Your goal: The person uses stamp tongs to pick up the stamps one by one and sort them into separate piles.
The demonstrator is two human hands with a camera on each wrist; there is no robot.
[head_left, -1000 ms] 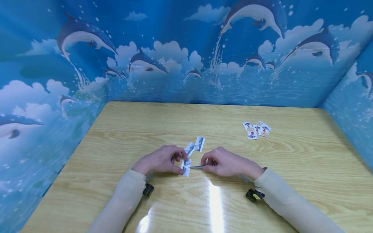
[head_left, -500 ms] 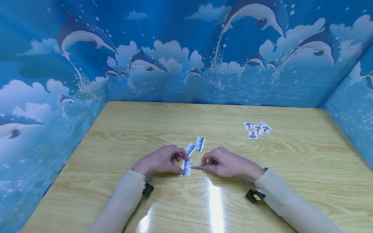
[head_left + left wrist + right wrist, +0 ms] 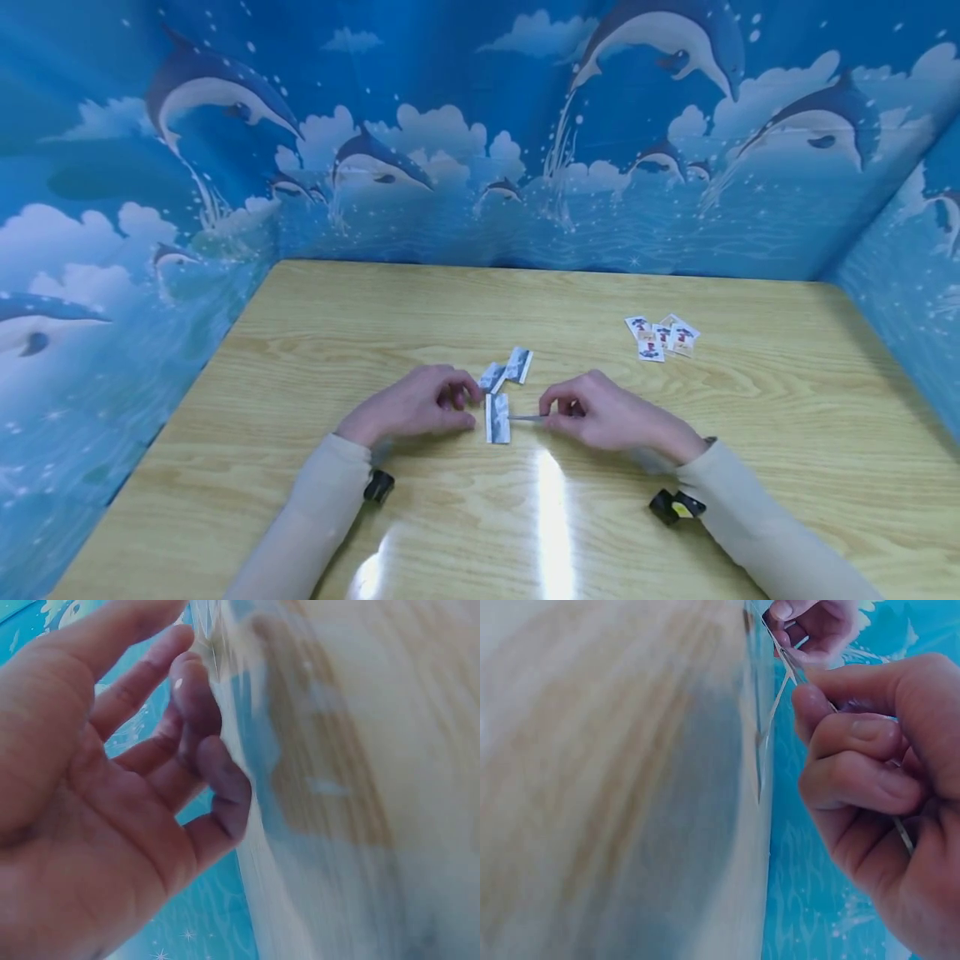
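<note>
My right hand [image 3: 611,410] pinches slim metal tweezers [image 3: 528,417] between thumb and fingers. Their tips reach the right edge of a small grey-and-white printed card [image 3: 497,418], which looks like a small photo slip. In the right wrist view the tweezers [image 3: 798,673] run up from the fingertips, and the slip appears edge-on. My left hand [image 3: 420,402] is just left of the slip, fingers loosely bent and holding nothing, as the left wrist view confirms. Two similar slips lie behind: one tilted [image 3: 492,377], another [image 3: 519,365] at its upper right.
Several small cards with red and dark figures [image 3: 660,337] lie overlapping at the back right of the wooden table [image 3: 360,317]. A blue dolphin-print curtain [image 3: 465,217] stands behind the table and along both sides. Bright light reflections cross the tabletop near the front.
My left fingers have let go of the front slip. It has moved right and slightly away with the tweezers as my right hand drew right; the two slips behind shifted slightly.
</note>
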